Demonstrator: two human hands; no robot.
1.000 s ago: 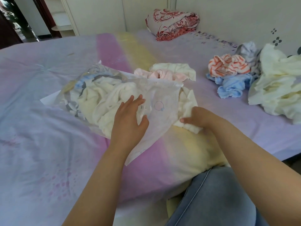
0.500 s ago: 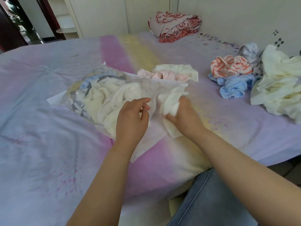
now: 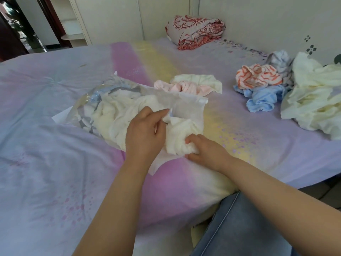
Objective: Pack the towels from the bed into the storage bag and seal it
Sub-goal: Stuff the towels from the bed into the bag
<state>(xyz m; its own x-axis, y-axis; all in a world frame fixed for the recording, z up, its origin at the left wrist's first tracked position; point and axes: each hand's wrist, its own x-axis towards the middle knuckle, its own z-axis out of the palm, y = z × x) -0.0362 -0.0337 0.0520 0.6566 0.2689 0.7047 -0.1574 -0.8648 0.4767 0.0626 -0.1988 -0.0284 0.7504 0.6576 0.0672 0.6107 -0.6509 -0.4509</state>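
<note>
A clear storage bag [image 3: 96, 100] lies on the bed, stuffed with cream and grey towels. My left hand [image 3: 145, 130] pinches the bag's white upper flap [image 3: 186, 108] at its mouth. My right hand [image 3: 204, 150] grips a cream towel [image 3: 177, 135] that sits half inside the mouth. Behind the bag lie a pink towel [image 3: 177, 87] and a pale cream towel [image 3: 199, 80]. Further right are an orange striped towel [image 3: 258, 74], a blue towel [image 3: 262, 98], a grey-white towel [image 3: 280, 60] and a big cream heap [image 3: 313, 97].
The bed [image 3: 46, 163] has a lilac, pink and yellow cover. A folded red patterned blanket [image 3: 195, 30] rests at the far edge by the wall. My denim-clad knee [image 3: 239, 228] is at the bed's near edge. A white cabinet [image 3: 110, 17] stands beyond.
My right hand has pushed the cream towel leftward from outside the bag into its mouth. My left hand went from lying flat on the bag to pinching the flap up.
</note>
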